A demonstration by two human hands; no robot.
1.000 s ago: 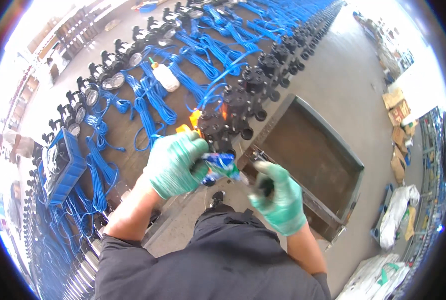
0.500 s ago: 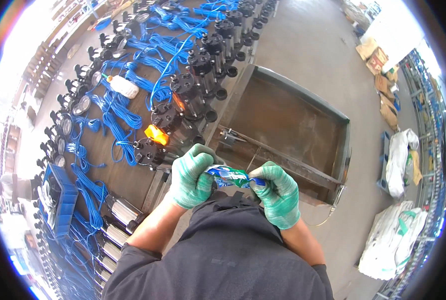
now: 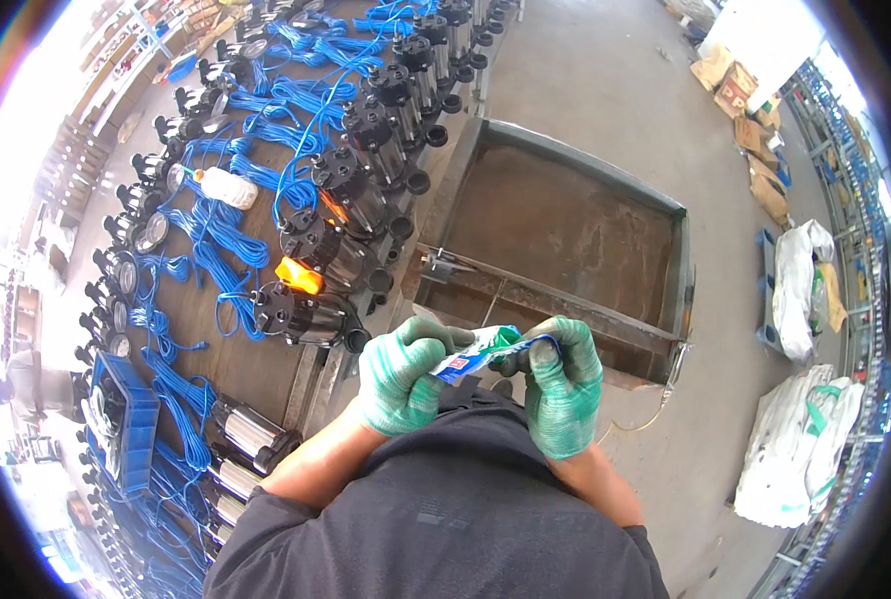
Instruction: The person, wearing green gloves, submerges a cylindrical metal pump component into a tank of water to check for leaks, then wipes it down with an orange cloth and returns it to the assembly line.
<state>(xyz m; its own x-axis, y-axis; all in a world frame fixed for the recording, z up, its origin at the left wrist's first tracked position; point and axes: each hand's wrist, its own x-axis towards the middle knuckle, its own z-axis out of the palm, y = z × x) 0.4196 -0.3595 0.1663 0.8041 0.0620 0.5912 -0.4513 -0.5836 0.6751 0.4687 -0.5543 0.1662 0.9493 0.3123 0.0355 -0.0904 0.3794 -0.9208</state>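
Between my hands, just in front of my body: crumpled blue, white and green packet (image 3: 473, 354). Left hand (image 3: 402, 379) clenched on its left end, right hand (image 3: 567, 389) pinching right end. Step in hand looks like opening or straightening packet; cannot tell which, contents hidden. Next move seems to call for firm hold both ends, gentle pull, no sudden tear. Beyond left hand, on tabletop (image 3: 238, 351): black-topped cylinder (image 3: 294, 315), orange piece (image 3: 299, 277) near it. Beyond right hand: metal-rimmed tray (image 3: 681, 265).

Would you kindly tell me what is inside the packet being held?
Only the outside of the packet shows, between the left hand and right hand; any contents are covered.
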